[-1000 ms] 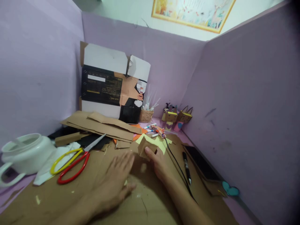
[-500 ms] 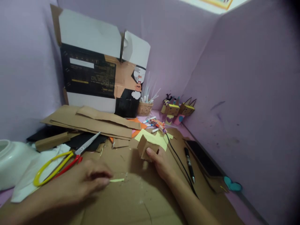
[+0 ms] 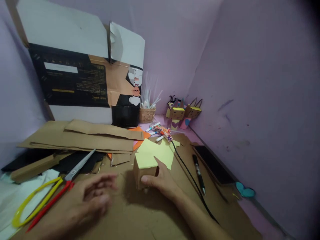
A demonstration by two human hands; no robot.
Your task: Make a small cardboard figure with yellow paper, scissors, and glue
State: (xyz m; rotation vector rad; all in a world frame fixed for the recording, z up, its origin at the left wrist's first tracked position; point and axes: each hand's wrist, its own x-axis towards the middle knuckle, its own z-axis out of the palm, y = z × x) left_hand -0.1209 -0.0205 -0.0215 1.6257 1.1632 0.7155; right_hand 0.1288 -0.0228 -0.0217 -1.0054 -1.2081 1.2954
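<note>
My right hand grips a small brown cardboard box from its right side, thumb on the front face. Yellow paper covers the box's top. My left hand, slightly blurred, is held to the left with fingers apart and nothing visible in them. Scissors with yellow and red handles lie left of that hand, blades pointing away. Sheets of yellow paper lie just behind the box.
Cut cardboard strips are stacked at the back left, before a large unfolded carton. A patterned tool trails a black cord. A pen, a dark phone-like slab and a straw basket stand or lie around.
The box has turned in my right hand, and its yellow top now shows. My left hand has opened; the thin yellow strip beside it is out of sight. The view has swung right.
</note>
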